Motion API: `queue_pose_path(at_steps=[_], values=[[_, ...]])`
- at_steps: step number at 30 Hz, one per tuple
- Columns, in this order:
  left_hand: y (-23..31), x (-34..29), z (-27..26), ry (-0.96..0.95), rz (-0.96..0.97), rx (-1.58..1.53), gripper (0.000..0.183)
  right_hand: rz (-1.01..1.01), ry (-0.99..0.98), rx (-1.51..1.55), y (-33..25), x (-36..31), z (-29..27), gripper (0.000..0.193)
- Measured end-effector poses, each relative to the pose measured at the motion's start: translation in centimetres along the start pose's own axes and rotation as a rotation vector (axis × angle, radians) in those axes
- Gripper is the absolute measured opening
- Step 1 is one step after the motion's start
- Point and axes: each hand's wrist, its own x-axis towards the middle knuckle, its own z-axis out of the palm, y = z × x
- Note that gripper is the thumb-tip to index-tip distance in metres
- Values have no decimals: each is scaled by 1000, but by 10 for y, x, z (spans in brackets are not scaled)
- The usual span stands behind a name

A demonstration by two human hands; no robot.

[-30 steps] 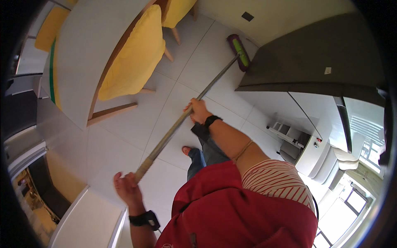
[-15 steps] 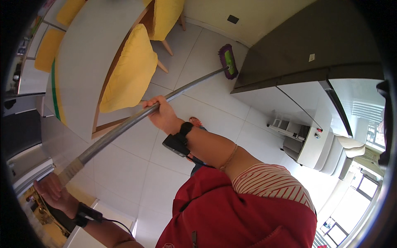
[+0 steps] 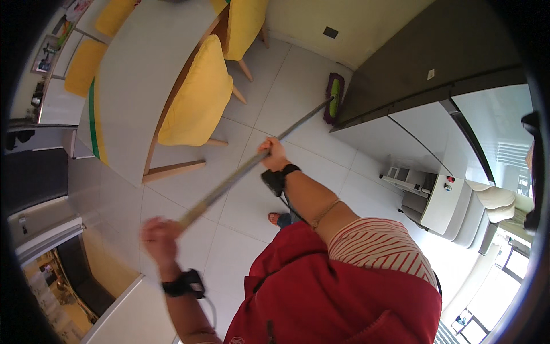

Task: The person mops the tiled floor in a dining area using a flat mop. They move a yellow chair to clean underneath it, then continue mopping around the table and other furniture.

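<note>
A flat mop with a long grey pole slants across the view. Its purple-fringed head with a green centre lies on the floor against the dark cabinet. Partway along the pole, my right hand is wrapped round it. My left hand, smeared by motion, closes over the pole's near end. Both wrists wear black straps with small boxes and cables.
A pale table with yellow-covered chairs stands at the left. The dark cabinet and a glossy white front run along the right. Near them are a folded step stool and a grey sofa. One of my feet shows below.
My left hand has moved right and up with the pole's near end, and its fingers have closed. My right hand has moved right. The mop head has slid right, against the cabinet.
</note>
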Motion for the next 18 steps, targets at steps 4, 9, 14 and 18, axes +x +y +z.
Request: queue_pose_path(at_steps=[4,9,14,18], values=[[-15,-25,25,-107,41,-274,24,-103,124,-393,-13,-8,-20,14],[48,23,-28,-34,211,-286,27,73,-121,-233,51,-27,20,9],[21,53,8,18,174,-197,27,83,-188,-177,18,5,26,7],[-28,50,72,-149,9,-187,21,-77,-177,-82,-56,39,8,12]])
